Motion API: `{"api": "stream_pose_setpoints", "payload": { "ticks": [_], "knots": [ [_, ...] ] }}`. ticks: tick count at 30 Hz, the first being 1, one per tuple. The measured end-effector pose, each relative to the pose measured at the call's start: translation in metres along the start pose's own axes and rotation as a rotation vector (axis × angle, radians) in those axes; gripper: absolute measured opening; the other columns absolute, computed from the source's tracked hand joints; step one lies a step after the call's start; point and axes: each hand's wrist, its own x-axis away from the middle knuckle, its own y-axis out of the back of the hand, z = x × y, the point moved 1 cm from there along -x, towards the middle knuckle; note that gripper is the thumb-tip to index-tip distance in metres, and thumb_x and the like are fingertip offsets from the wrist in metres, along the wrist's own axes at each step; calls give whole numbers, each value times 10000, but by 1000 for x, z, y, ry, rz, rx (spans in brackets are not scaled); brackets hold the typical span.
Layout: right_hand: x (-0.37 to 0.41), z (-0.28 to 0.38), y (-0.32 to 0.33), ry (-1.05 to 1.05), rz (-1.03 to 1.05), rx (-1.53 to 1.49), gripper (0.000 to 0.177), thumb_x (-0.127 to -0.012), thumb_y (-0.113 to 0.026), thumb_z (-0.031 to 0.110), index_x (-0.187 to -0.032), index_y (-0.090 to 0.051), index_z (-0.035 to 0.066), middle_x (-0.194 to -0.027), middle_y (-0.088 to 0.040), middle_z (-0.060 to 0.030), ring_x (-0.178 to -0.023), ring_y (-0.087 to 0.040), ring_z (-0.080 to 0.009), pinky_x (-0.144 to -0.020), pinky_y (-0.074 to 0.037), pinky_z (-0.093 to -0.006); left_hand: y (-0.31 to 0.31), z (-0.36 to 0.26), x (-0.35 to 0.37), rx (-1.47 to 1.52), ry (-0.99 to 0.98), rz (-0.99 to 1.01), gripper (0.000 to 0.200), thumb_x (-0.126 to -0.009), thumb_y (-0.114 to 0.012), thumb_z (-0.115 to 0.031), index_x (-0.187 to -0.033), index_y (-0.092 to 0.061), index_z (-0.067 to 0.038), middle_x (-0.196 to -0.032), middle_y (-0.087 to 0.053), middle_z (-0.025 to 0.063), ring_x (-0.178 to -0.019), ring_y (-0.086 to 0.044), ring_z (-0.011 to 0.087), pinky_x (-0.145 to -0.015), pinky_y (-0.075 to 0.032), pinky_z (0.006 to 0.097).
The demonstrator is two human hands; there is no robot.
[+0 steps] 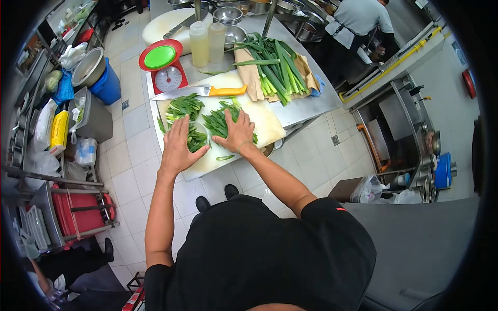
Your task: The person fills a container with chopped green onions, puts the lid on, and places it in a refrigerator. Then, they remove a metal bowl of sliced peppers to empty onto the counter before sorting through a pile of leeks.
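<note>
My left hand [181, 146] lies palm down, fingers spread, on cut green onions [185, 106] at the left of the white cutting board [264, 120]. With its fingers spread too, my right hand [237, 133] touches a second pile of sliced green onions [215, 122]. Between my hands shows a curved, see-through rim; what it belongs to is mostly hidden. Beyond both hands a knife with a yellow handle [227, 91] lies across the board, blade pointing left. A few loose slices [224, 157] sit near the board's front edge.
Whole green onions [280, 67] lie on brown paper at the back right. A red kitchen scale [168, 79] with a green top and two squeeze bottles [199, 44] stand behind the board. A cleaver [179, 28] rests on a round board [155, 26]. Another person [358, 20] works at the upper right.
</note>
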Motion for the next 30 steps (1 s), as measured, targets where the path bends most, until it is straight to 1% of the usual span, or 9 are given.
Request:
{"api": "stream_pose_setpoints", "payload": {
  "ticks": [4, 5, 9, 15, 16, 18, 22, 28, 30],
  "knots": [
    [-6, -10, -7, 61, -70, -66, 752, -751, -717, 370, -1391, -399, 139, -1337, -384, -239, -1181, -383, -392, -923, -376, -520, 7, 3, 5, 8, -3, 27, 1017, -699, -789, -447, -1457, -280, -1, -1453, -377, 218, -1386, -300, 377, -1105, -251, 486],
    [-7, -13, -6, 73, -120, -114, 667, -740, -722, 250, -1339, -449, 141, -1295, -426, -213, -1143, -422, -391, -926, -413, -488, 5, 4, 7, 9, 5, 28, 1017, -699, -789, -447, -1457, -280, -1, -1453, -377, 218, -1386, -300, 377, -1105, -251, 486],
    [-24, -29, -4, 132, -85, -228, 600, -692, -721, 89, -1259, -525, 118, -1225, -496, -235, -1062, -494, -430, -921, -465, -461, -3, 7, 8, 74, -29, -96, 1066, -667, -818, -442, -1457, -267, 15, -1451, -376, 226, -1364, -332, 378, -1105, -271, 462],
    [-52, -48, 17, 261, -149, -339, 466, -653, -710, 82, -1117, -667, 54, -973, -648, -232, -932, -624, -368, -854, -500, -407, 0, 8, 10, 135, -53, -179, 1109, -626, -840, -472, -1435, -276, 37, -1398, -416, 246, -1336, -365, 383, -1082, -308, 463],
    [-52, -41, 39, 211, -12, -446, 427, -661, -692, 92, -1084, -675, 38, -899, -684, -196, -861, -648, -362, -790, -517, -391, 0, 8, 13, 135, -42, -183, 1109, -626, -840, -472, -1435, -276, 37, -1398, -416, 246, -1336, -365, 383, -1082, -308, 463],
    [-61, -49, 50, 214, -9, -423, 395, -672, -683, 110, -1060, -682, 34, -844, -703, -165, -784, -672, -327, -739, -525, -373, -1, 9, 15, 116, -19, -199, 1133, -615, -847, -481, -1437, -266, 39, -1417, -390, 249, -1336, -364, 382, -1083, -313, 461],
    [-72, -52, 85, 70, 229, -572, 426, -697, -696, 141, -1094, -667, -11, -802, -694, -68, -703, -627, -129, -668, -511, -281, -4, 14, 19, 191, 20, -205, 1195, -589, -863, -485, -1448, -220, 40, -1429, -365, 254, -1338, -357, 387, -1094, -308, 462],
    [-89, -36, 121, 104, 448, -762, 347, -725, -651, 46, -1064, -672, -18, -788, -658, -18, -642, -575, -80, -588, -485, -238, -9, 22, 20, 423, 26, -296, 1373, -516, -912, -464, -1479, -46, -8, -1452, -296, 285, -1369, -315, 379, -1124, -298, 452],
    [-88, -12, 134, 268, 518, -669, 347, -719, -645, 66, -1057, -677, -3, -784, -660, -28, -655, -582, -93, -607, -491, -253, -11, 27, 19, 439, 31, -292, 1423, -497, -919, -473, -1479, 6, -21, -1467, -243, 301, -1388, -279, 382, -1123, -303, 468]
  ]
}}
